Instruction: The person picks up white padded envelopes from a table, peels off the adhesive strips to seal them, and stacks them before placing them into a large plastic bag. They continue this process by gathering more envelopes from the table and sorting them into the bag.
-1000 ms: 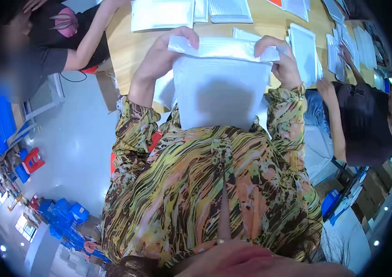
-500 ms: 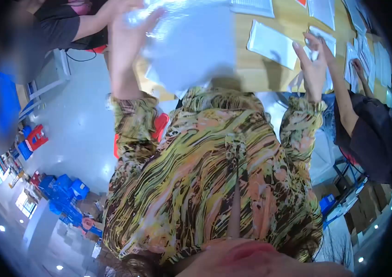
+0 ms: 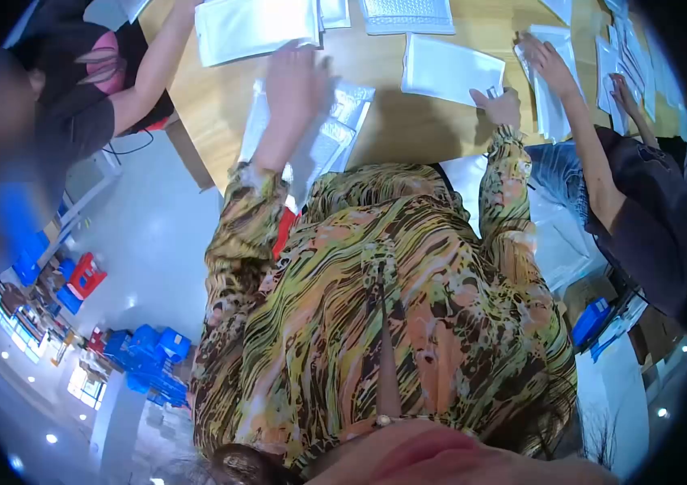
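My left hand (image 3: 297, 90), blurred by motion, is over the table with its fingers stretched toward the lower edge of a white padded envelope (image 3: 256, 31). It appears to hold nothing. Beneath and beside that hand lie shiny bubble-wrap envelopes (image 3: 345, 121), partly hidden by the wrist. At the right, my right hand (image 3: 500, 107) has its thumb and curled fingers at the lower right corner of another white padded envelope (image 3: 450, 71), which lies flat. The fingers seem to pinch that corner.
A co-worker's hand (image 3: 550, 66) rests on a stack of white envelopes (image 3: 552, 101) close to my right hand. Another hand (image 3: 625, 95) is farther right. At the left, a person's arm (image 3: 158, 69) reaches over the wooden table (image 3: 218, 105). More envelopes (image 3: 408, 16) lie at the back.
The large pale, shiny sheet-like thing by my left hand no longer hides the table; a white envelope lies at the upper left. My right hand moved left and closed at an envelope's corner.
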A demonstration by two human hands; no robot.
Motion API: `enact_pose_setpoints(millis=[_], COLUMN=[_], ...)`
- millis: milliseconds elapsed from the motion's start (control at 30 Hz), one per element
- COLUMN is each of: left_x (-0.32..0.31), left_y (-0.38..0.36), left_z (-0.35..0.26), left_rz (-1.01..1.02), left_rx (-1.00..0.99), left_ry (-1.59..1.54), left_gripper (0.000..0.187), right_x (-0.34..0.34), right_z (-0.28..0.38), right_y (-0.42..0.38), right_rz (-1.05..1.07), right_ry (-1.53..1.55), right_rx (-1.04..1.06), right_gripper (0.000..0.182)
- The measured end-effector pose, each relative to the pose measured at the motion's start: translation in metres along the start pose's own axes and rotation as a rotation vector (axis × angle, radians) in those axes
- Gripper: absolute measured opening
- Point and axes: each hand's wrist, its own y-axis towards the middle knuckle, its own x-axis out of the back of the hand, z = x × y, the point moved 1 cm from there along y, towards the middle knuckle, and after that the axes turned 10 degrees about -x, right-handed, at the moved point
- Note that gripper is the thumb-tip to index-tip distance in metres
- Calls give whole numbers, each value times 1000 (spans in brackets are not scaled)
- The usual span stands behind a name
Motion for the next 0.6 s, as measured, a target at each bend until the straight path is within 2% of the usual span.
enact_pose_setpoints(millis=[33, 67, 100, 133, 167, 233, 267, 300, 333, 367, 400, 433, 467, 500, 567, 600], left_x=[-11, -10, -42, -56, -66, -99, -113, -122, -130, -120, -124, -125, -125, -123, -121, -120], left_y=[16, 34, 44, 50, 56, 69, 74, 75, 77, 61, 59, 53, 49, 47, 46, 45], left_z=[-12, -27, -23, -28, -33, -35, -35, -36, -33, -28, -25, -22, -21, -19, -14, -11], left_rz=[49, 33, 70, 171, 269, 194, 110, 99, 274, 430, 316, 206, 244, 281, 232, 209], left_rx=[-25, -204, -279, -289, -302, -386, -456, -474, -437, -401, -421, -439, -438, -434, -443, -441], left_ry=[-70, -121, -69, -48, -28, 18, 78, 72, 101, 143, 114, 84, 88, 91, 85, 69], left_gripper=[29, 23, 23, 23, 22, 23, 25, 25, 26, 27, 28, 29, 27, 24, 20, 17], right_x=[0, 2, 4, 7, -2, -27, -16, -12, -10, -26, -42, -22, -6, -2, 17, 17], right_z=[-2, 0, 1, 1, -10, -37, -33, -33, -35, -51, -70, -59, -49, -52, -51, -65], right_y=[-5, -13, -20, -27, -21, 5, -12, -27, -33, -60, -49, -71, -89, -88, -89, -77], right_rz=[13, 19, 23, 23, 20, 227, 449, 435, 408, 323, 253, 311, 301, 314, 323, 256], right_ry=[0, 33, 67, 87, 91, 209, 419, 388, 361, 570, 378, 402, 526, 520, 627, 682], right_rx=[-12, -16, -21, -36, -53, 109, 10, 25, 52, 188, 125, -32, 47, 20, 47, 135], right_gripper=[97, 95, 93, 81, 81, 67, 62, 62, 61, 55, 49, 50, 50, 48, 45, 45])
